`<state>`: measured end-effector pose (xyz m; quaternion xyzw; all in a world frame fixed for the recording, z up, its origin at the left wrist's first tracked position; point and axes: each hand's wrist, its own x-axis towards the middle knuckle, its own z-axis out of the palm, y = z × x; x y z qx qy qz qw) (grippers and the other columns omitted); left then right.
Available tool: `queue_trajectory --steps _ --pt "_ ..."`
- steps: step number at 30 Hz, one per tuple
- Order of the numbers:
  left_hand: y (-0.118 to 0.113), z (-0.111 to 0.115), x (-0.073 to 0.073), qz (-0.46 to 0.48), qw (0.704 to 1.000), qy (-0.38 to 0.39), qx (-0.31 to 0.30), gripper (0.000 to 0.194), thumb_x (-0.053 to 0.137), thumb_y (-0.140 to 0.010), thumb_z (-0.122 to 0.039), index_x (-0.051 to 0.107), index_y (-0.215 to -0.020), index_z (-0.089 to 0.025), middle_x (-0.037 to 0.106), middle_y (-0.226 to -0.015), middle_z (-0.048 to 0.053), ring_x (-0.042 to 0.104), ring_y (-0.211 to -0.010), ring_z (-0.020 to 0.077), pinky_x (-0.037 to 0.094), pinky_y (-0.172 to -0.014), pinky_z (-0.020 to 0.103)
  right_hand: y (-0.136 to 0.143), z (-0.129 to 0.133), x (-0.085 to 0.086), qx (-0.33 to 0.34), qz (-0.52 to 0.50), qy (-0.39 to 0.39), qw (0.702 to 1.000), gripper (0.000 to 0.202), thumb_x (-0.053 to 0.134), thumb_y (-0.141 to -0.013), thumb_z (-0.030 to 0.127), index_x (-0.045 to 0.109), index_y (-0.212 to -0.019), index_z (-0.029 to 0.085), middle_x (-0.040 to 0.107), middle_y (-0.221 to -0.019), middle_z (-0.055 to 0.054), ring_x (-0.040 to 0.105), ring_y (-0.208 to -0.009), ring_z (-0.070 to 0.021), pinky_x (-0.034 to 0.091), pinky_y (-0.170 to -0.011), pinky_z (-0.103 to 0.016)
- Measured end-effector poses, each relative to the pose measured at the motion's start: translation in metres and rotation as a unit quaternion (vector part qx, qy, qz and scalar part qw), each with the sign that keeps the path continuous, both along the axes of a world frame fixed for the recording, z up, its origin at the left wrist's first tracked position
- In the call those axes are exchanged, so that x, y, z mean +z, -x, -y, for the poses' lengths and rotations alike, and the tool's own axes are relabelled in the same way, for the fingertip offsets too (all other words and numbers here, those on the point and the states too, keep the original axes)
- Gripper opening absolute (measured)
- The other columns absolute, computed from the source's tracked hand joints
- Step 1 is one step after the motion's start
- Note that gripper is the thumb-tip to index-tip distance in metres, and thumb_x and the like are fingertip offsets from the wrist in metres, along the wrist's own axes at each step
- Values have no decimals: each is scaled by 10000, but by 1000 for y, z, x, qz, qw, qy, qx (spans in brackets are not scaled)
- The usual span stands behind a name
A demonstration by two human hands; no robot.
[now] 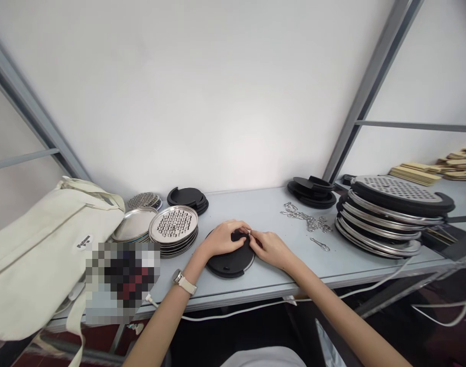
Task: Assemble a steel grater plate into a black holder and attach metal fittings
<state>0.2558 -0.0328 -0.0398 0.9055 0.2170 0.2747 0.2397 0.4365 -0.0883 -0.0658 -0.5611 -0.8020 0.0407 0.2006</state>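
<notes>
A round black disc (228,262) with a metal edge showing at its right lies near the table's front edge. My left hand (227,238) rests over its top, fingers bent towards the rim. At the disc's upper right edge, my right hand (269,248) pinches something too small to make out, its fingertips meeting those of my left hand. Silver metal clips (312,220) are scattered to the right, with a single clip (320,244) lying nearer. To the left stands a stack of perforated metal discs (174,225).
Plain metal plates (135,224) and a cream bag (37,255) are at the left. Black round parts (189,198) stand at the back, more (311,191) at the back right. A tall stack of discs (389,224) fills the right end. A white cable (248,310) hangs along the front edge.
</notes>
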Motion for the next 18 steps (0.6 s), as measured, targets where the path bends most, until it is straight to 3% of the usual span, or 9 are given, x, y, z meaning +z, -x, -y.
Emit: queue_trajectory --steps 5,10,14,18 --pt "1 -1 -1 1 1000 -18 26 326 552 -746 -152 525 -1066 -205 581 -922 25 549 -840 155 456 -791 295 0 -3 -3 -20 -6 -4 1000 284 268 -947 284 531 -901 188 617 -664 -18 548 -568 -135 248 -549 -230" --pt "1 1 -1 9 1000 9 8 301 560 -751 -146 525 -1043 -211 565 -808 -9 548 -755 125 460 -703 249 -1 -4 -3 -23 -17 11 1000 315 249 -959 305 538 -900 193 624 -686 -24 563 -593 -142 263 -559 -229" --pt "0 3 1 8 1000 14 -2 286 566 -753 -157 530 -1033 -209 573 -796 -12 554 -754 126 459 -716 252 -1 -4 -1 -15 -29 31 999 368 234 -961 306 567 -860 186 641 -719 -40 576 -631 -146 285 -581 -232" --pt "0 4 2 4 1000 -9 8 300 578 -742 -168 528 -1036 -201 590 -923 20 557 -846 153 452 -801 290 -1 -4 2 -15 -36 45 998 400 234 -957 309 581 -808 176 645 -712 -47 562 -614 -142 287 -580 -233"
